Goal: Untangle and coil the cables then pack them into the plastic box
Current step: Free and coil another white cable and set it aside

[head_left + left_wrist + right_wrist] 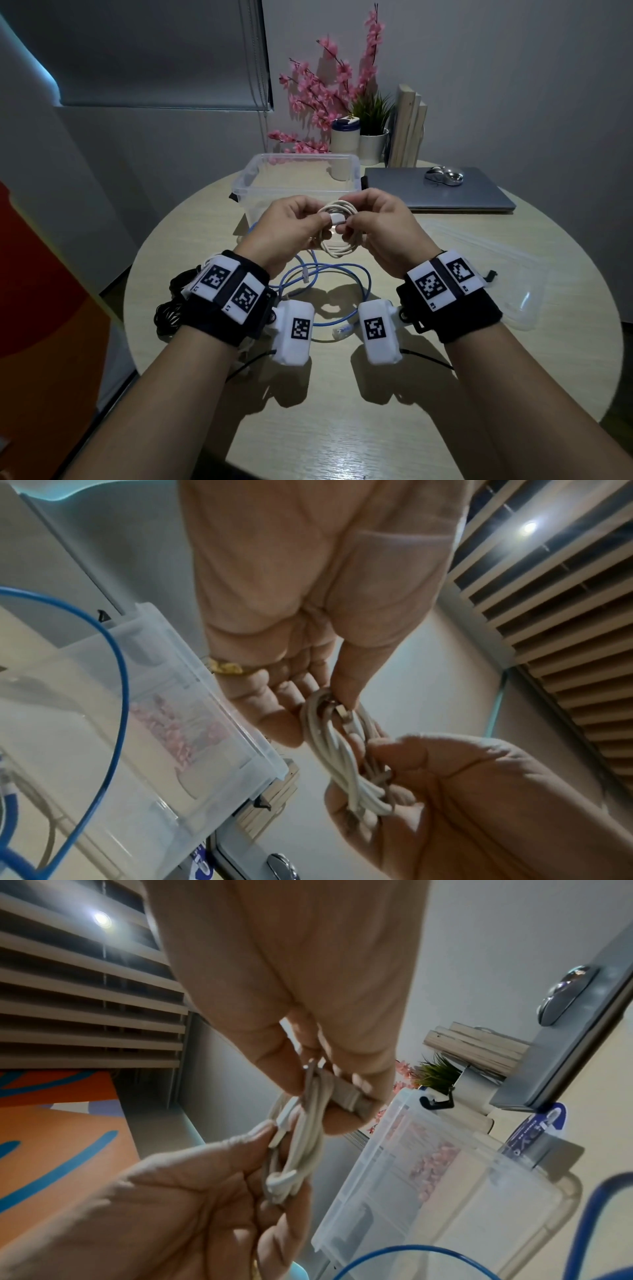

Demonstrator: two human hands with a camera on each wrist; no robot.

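Both hands grasp the coiled white cable (337,229): left hand (291,226) steadies the loops, right hand (383,228) pinches its plug, apparently to tuck it, above the clear plastic box (294,178).

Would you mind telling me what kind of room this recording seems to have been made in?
Probably a home office or small study corner. A closed laptop with a mouse on it lies on a round wooden table, beside upright books and a small potted plant.

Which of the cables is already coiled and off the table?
The white cable: it is wound into a coil and both hands hold it above the table. The blue cable and black cable lie loose on the tabletop.
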